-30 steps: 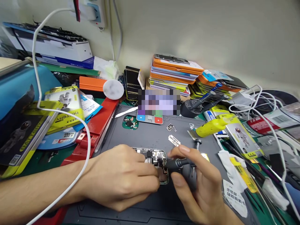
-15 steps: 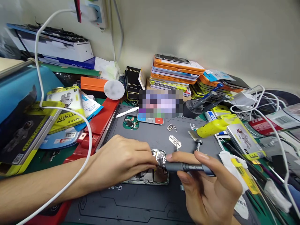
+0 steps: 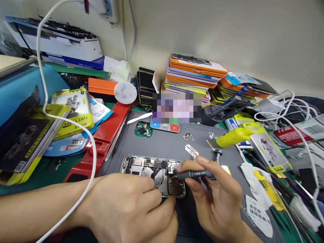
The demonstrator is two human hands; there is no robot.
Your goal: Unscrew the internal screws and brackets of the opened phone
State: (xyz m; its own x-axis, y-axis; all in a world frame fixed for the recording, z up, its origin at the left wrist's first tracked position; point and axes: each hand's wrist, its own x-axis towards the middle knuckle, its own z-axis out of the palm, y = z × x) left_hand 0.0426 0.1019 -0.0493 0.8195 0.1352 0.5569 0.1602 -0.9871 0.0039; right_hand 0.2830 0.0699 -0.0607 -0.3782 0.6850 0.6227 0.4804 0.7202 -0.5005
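Observation:
An opened phone lies on the grey work mat, its circuit board and a round part inside showing. My left hand is closed at the phone's near edge, fingers curled and fingertips against the frame; its thumb is hidden. My right hand pinches a dark screwdriver between thumb and fingers. The screwdriver lies nearly level, its front end over the right part of the board. Exactly where its tip sits is too small to tell.
A razor blade, small metal parts and a yellow-handled scraper lie beyond the phone. A white cable loops over my left forearm. Red clamp and battery boxes stand left, stacked cases at the back.
My left hand has come down from over the phone's board to its near edge, uncovering most of the phone. The screwdriver in my right hand stays at the board's right part.

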